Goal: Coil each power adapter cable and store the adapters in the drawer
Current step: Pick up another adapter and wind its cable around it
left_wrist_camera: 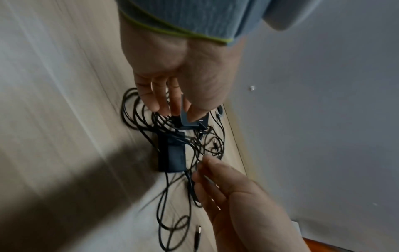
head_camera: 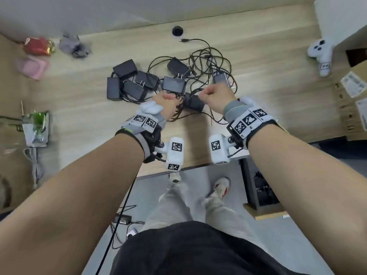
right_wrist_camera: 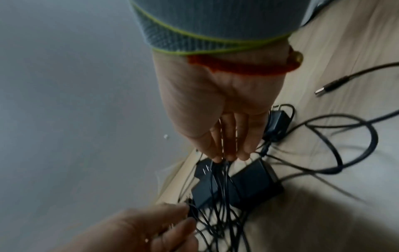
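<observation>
Nearest the person, both wrists hang over the front edge of the wooden desk (head_camera: 258, 62), the hands raised just above a tangle of black cables (head_camera: 208, 62), likely so that one lead can be drawn clear of the rest before it is coiled. The left hand (head_camera: 165, 103) has its fingers (left_wrist_camera: 149, 97) curled down with a few strands running up between them and the thumb, so it appears to hold cable; its wrist view also shows a grey angled piece at the thumb tip, which I cannot identify. The right hand (head_camera: 215, 97) looks like a loose fist from above, and in its own wrist view the fingers (right_wrist_camera: 228, 139) lie close together, pointing down, with several strands rising to their tips; they seem to pinch these, though blur hides the actual contact. Directly below and between the hands lies one black power adapter (head_camera: 193, 103), touching the desk, its cable among those lifted. Just beyond, a cluster of power adapters (head_camera: 129, 80) sits in the middle of the desk, cables still loose and intertwined. No drawer can be identified with certainty, so storing has seemingly not begun.
</observation>
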### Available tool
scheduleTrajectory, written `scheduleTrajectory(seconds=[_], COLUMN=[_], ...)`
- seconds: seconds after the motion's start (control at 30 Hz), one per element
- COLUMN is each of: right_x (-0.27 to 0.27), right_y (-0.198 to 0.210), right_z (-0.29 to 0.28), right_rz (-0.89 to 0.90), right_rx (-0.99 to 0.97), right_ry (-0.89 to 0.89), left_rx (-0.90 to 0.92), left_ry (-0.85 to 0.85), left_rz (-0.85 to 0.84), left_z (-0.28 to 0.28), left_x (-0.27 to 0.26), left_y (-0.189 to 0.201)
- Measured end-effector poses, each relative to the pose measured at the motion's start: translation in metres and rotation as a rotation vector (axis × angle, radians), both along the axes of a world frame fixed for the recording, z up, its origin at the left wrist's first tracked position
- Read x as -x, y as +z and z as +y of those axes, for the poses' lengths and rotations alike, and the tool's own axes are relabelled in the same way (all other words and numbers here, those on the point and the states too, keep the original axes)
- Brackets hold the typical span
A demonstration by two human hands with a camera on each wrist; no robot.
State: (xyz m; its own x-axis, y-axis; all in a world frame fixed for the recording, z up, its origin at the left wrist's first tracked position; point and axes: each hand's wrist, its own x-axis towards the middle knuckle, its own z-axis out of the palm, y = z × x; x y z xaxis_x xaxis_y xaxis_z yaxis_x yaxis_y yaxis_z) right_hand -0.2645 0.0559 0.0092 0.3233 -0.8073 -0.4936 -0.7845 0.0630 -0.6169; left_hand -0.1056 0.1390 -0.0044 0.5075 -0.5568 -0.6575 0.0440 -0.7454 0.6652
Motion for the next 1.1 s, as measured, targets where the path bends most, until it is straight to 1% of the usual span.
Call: scheduleTrajectory(seconds=[0.03,0.1,0.17,0.23,0.37,0.53,0.63,0.73,0.8,0.87,0.97,1.03,1.1], right_x=[-0.013,-0.023,-0.029,-0.038,-0.046,-0.042,-0.032,-0.018,-0.009,-0.002,0.005,0.007,0.006], right_y=[-0.008,-0.019,-0.029,-0.039,-0.053,-0.053,-0.034,-0.006,0.025,0.058,0.111,0.142,0.167], right_z=[0.002,0.005,0.005,0.004,0.007,0.008,0.006,-0.003,-0.011,-0.021,-0.036,-0.043,-0.049], right_rz=[0.069,0.174,0.25,0.306,0.381,0.37,0.361,0.302,0.231,0.13,0.009,-0.076,-0.191], right_rx=[-0.012,-0.04,-0.013,0.032,0.019,-0.043,-0.078,-0.138,-0.149,-0.147,-0.077,-0.024,-0.028], right_ry=[0.028,0.066,0.091,0.061,0.019,-0.003,-0.017,0.023,0.076,0.136,0.223,0.271,0.284], left_rx=[-0.017,-0.033,-0.036,-0.038,-0.05,-0.065,-0.073,-0.059,0.042,0.182,0.351,0.393,0.423], left_ry=[-0.029,-0.106,-0.134,-0.166,-0.245,-0.315,-0.33,-0.337,-0.333,-0.353,-0.455,-0.552,-0.622], left_rz=[-0.001,-0.04,-0.076,-0.062,-0.043,-0.018,0.03,-0.034,-0.077,-0.078,-0.101,-0.094,-0.034], left_z=[0.001,0.004,0.005,0.005,0.005,0.005,0.005,0.002,-0.002,-0.011,-0.026,-0.033,-0.041], left_x=[-0.013,-0.021,-0.027,-0.037,-0.046,-0.051,-0.051,-0.051,-0.046,-0.036,-0.022,-0.014,-0.01], left_y=[-0.009,-0.018,-0.024,-0.036,-0.048,-0.055,-0.049,-0.034,-0.008,0.024,0.078,0.11,0.129])
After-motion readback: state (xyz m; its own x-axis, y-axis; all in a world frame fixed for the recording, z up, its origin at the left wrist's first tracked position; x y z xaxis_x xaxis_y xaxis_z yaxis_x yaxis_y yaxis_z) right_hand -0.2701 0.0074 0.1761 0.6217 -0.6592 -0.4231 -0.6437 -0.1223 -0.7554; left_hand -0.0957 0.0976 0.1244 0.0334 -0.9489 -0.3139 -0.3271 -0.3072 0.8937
